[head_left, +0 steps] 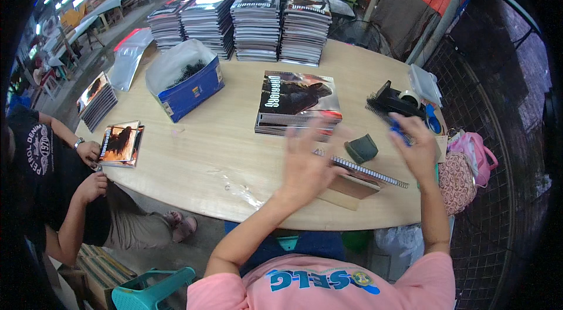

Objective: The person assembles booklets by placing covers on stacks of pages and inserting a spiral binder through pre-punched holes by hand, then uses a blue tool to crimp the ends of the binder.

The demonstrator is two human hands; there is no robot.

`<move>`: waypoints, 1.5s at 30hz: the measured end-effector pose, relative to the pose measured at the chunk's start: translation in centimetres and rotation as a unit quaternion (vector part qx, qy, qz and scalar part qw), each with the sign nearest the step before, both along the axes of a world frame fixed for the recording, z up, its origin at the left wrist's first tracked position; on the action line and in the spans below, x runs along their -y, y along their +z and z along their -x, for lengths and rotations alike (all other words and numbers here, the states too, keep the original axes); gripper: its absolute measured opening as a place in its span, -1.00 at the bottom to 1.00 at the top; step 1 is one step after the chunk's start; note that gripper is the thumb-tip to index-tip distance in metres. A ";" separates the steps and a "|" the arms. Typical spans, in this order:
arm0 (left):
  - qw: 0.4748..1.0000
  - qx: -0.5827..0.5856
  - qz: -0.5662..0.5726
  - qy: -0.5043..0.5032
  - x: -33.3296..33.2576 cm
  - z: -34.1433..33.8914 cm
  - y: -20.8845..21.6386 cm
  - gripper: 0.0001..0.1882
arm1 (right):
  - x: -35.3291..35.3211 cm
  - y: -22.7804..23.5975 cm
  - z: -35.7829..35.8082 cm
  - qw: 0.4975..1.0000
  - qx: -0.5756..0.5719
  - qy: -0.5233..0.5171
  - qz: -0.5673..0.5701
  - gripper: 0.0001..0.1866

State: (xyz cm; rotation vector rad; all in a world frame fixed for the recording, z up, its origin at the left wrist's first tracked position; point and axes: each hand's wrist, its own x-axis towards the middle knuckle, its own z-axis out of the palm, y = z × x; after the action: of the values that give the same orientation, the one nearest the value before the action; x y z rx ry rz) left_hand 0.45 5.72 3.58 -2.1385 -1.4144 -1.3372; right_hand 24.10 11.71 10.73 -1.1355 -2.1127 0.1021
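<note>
A spiral-bound notebook (358,184) lies near the table's front edge, its coil (375,176) running along the far side. My left hand (308,160) is over the left end of that coil, fingers spread and blurred by motion, with nothing visible in them. To the right, my right hand (415,149) is raised above the table, its fingers curled round a small blue-handled tool (399,131); its working end is hard to make out. Between the hands sits a dark green block (361,149). Beyond them is a short stack of spiral notebooks (302,96) with dark picture covers.
Tall notebook stacks (255,26) line the far edge. A blue box (190,87) of black coils stands left of centre. A black tape dispenser (399,102) is at right, by a pink bag (472,157). A co-worker's hands (91,169) are beside notebooks (121,144) at left.
</note>
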 end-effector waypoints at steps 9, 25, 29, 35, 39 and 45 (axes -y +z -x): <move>0.967 0.168 -0.035 0.189 3.2 12.2 3.6 -0.70 | 2.1 -17.9 -10.9 0.966 0.072 -0.232 0.092 -0.63; 0.918 0.323 0.164 0.160 -3.2 17.3 -5.2 -0.51 | 6.7 -15.6 -0.3 0.982 -0.115 0.017 0.148 -0.15; 0.883 0.224 0.378 0.164 -12.4 16.0 -3.2 -0.56 | 6.6 -11.0 2.0 0.989 -0.074 0.050 0.117 -0.13; 0.957 0.244 0.153 0.028 -8.1 10.5 2.4 -0.79 | 2.7 -8.1 1.9 0.960 -0.272 0.025 0.060 -0.18; 0.870 0.424 0.169 -0.187 -1.6 8.0 3.6 -0.73 | 1.4 -3.2 5.4 0.897 -0.405 0.144 0.102 -0.37; 0.837 0.475 0.194 -0.188 0.6 11.5 -0.9 -0.61 | 4.2 -3.7 10.8 0.887 -0.374 0.148 0.228 -0.79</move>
State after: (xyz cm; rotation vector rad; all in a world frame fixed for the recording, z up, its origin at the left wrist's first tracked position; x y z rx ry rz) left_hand -11.01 5.15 2.64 -2.1176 -1.7223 -2.7399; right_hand 13.33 7.48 7.04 -0.8083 -1.5542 1.0561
